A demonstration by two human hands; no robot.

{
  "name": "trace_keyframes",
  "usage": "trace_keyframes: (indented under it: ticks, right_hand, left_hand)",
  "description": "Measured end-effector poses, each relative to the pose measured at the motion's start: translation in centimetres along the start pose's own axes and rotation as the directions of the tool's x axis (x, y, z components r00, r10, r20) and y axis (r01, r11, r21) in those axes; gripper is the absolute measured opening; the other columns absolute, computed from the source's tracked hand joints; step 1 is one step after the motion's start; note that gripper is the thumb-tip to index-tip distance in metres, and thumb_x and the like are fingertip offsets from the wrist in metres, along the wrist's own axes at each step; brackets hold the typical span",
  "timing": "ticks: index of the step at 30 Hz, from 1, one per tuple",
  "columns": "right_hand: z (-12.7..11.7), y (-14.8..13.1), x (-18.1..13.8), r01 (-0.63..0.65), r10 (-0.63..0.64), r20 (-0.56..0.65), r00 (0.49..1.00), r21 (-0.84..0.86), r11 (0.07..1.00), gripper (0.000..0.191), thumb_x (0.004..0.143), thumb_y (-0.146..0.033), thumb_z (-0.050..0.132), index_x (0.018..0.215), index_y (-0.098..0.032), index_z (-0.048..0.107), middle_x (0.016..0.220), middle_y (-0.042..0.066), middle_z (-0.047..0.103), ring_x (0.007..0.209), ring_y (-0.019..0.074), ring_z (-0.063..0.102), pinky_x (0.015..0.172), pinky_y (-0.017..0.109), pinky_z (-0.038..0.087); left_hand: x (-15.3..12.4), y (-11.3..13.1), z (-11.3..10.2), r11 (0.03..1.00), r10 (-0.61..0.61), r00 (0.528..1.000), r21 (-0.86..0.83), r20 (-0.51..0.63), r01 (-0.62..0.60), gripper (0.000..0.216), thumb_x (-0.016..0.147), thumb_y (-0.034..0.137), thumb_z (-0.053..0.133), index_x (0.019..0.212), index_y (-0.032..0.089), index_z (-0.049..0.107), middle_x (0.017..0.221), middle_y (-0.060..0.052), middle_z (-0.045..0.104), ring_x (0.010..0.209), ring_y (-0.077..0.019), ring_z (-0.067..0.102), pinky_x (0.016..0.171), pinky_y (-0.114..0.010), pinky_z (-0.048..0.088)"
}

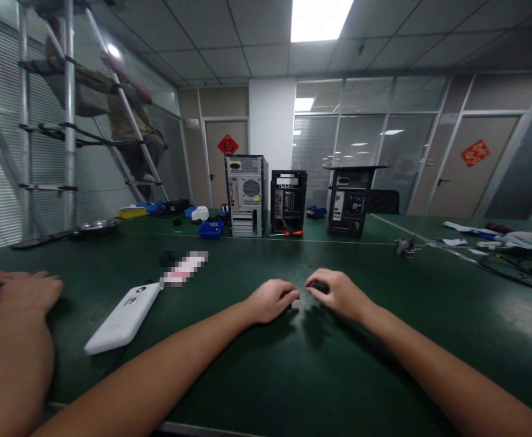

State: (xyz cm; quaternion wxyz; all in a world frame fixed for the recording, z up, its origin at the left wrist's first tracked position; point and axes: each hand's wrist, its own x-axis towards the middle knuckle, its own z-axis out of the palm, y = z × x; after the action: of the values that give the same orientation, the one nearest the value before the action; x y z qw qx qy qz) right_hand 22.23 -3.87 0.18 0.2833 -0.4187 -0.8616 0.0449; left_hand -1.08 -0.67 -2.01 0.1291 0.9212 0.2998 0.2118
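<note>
My left hand (271,301) is just above the green table (229,376), its fingers curled in and the thumb pressed toward them. Whatever it may hold is hidden. Close by on the right, my right hand (335,294) has its thumb and fingers curled round a small dark thing that I cannot make out. A narrow gap separates the two hands. To the left of my forearm lies a white, flat, elongated device (127,315) with dark markings. A pixelated patch covers whatever is beyond its far end.
Three computer cases (248,194) stand across the table, with a red-handled screwdriver (296,233) by the middle one. A blue tray (211,229) sits left of them. Another person's hands (27,294) rest at far left. Cables (516,267) lie right. Someone is on a ladder (70,121).
</note>
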Motion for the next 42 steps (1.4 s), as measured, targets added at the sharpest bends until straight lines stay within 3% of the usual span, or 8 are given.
trace_keyframes:
  ticks: [7, 12, 18, 24, 30, 35, 39, 42]
  right_hand:
    - [2.2, -2.2, -0.3, 0.019, -0.019, 0.007, 1.000, -0.019, 1.000, 0.014, 0.088, -0.030, 0.064, 0.100, -0.023, 0.064, 0.097, 0.004, 0.068, 0.093, 0.0188, 0.062, 0.084, 0.033, 0.048]
    - [2.4, -1.8, -0.2, 0.000, -0.001, 0.063, 0.998, 0.008, 1.000, 0.044, 0.082, -0.030, 0.073, 0.122, -0.025, 0.056, 0.118, 0.005, 0.067, 0.109, 0.0210, 0.061, 0.094, 0.035, 0.047]
    - [1.9, -0.3, -0.5, 0.011, -0.009, 0.101, 0.995, -0.019, 1.000, 0.045, 0.092, -0.027, 0.056, 0.136, -0.025, 0.047, 0.117, 0.007, 0.066, 0.108, 0.0212, 0.062, 0.095, 0.037, 0.048]
    - [1.2, 1.0, -0.8, -0.053, 0.050, -0.057, 0.997, -0.060, 0.997, 0.036, 0.098, -0.021, 0.034, 0.130, -0.018, 0.049, 0.114, 0.011, 0.061, 0.105, 0.0197, 0.058, 0.097, 0.039, 0.045]
    - [0.9, -2.1, -0.7, 0.034, -0.015, 0.101, 0.995, -0.188, 0.982, 0.029, 0.089, -0.039, 0.061, 0.110, -0.021, 0.055, 0.107, 0.007, 0.064, 0.097, 0.0219, 0.057, 0.087, 0.038, 0.043]
    - [1.7, -3.5, -0.5, 0.112, -0.072, 0.160, 0.984, -0.257, 0.960, 0.012, 0.094, -0.028, 0.053, 0.102, -0.020, 0.056, 0.102, 0.007, 0.064, 0.093, 0.0199, 0.057, 0.082, 0.034, 0.040]
    - [1.5, -3.0, -0.3, 0.134, -0.099, 0.139, 0.985, -0.266, 0.955, 0.014, 0.097, -0.030, 0.048, 0.103, -0.020, 0.056, 0.100, 0.007, 0.064, 0.092, 0.0195, 0.057, 0.083, 0.034, 0.039]
    - [0.4, -0.5, -0.1, 0.068, -0.053, 0.061, 0.997, -0.275, 0.959, 0.018, 0.099, -0.034, 0.045, 0.104, -0.021, 0.056, 0.101, 0.006, 0.064, 0.093, 0.0191, 0.057, 0.084, 0.034, 0.039]
  left_hand:
    - [0.0, 0.3, -0.2, 0.998, 0.070, 0.997, 0.004, 0.038, -0.070, 0.031, 0.102, 0.035, 0.041, 0.090, 0.017, 0.063, 0.083, -0.003, 0.065, 0.079, -0.0168, 0.059, 0.075, -0.026, 0.042]
    - [-0.1, 0.3, 0.0, 0.999, 0.045, 0.999, 0.006, 0.022, -0.045, 0.025, 0.097, 0.034, 0.049, 0.088, 0.017, 0.065, 0.088, -0.005, 0.067, 0.084, -0.0179, 0.060, 0.077, -0.027, 0.043]
    - [0.0, 0.4, 0.1, 0.998, -0.025, 0.998, 0.056, -0.062, 0.028, 0.023, 0.095, 0.032, 0.050, 0.087, 0.017, 0.065, 0.083, -0.005, 0.067, 0.079, -0.0181, 0.059, 0.071, -0.027, 0.042]
    - [-0.1, 0.1, 0.3, 0.999, -0.042, 0.992, 0.000, -0.116, 0.042, 0.018, 0.089, 0.024, 0.057, 0.102, 0.019, 0.069, 0.087, -0.003, 0.068, 0.083, -0.0180, 0.061, 0.075, -0.026, 0.044]
    - [-0.1, 0.5, 0.3, 1.000, 0.009, 0.998, -0.007, -0.068, -0.009, 0.019, 0.092, 0.032, 0.059, 0.095, 0.019, 0.073, 0.087, -0.003, 0.071, 0.083, -0.0173, 0.062, 0.077, -0.026, 0.043]
    - [0.0, 1.0, -0.2, 0.997, 0.070, 0.997, 0.022, -0.030, -0.069, 0.027, 0.095, 0.035, 0.058, 0.080, 0.018, 0.072, 0.081, -0.003, 0.071, 0.080, -0.0162, 0.061, 0.080, -0.026, 0.042]
    - [0.0, 1.1, -0.2, 0.999, 0.045, 0.998, 0.022, -0.045, -0.044, 0.033, 0.099, 0.038, 0.051, 0.083, 0.018, 0.072, 0.079, -0.003, 0.070, 0.078, -0.0159, 0.060, 0.075, -0.026, 0.042]
    - [0.1, 0.7, 0.1, 0.999, 0.022, 0.997, 0.034, -0.073, -0.020, 0.037, 0.100, 0.040, 0.047, 0.085, 0.018, 0.073, 0.078, -0.004, 0.070, 0.078, -0.0165, 0.060, 0.074, -0.026, 0.041]
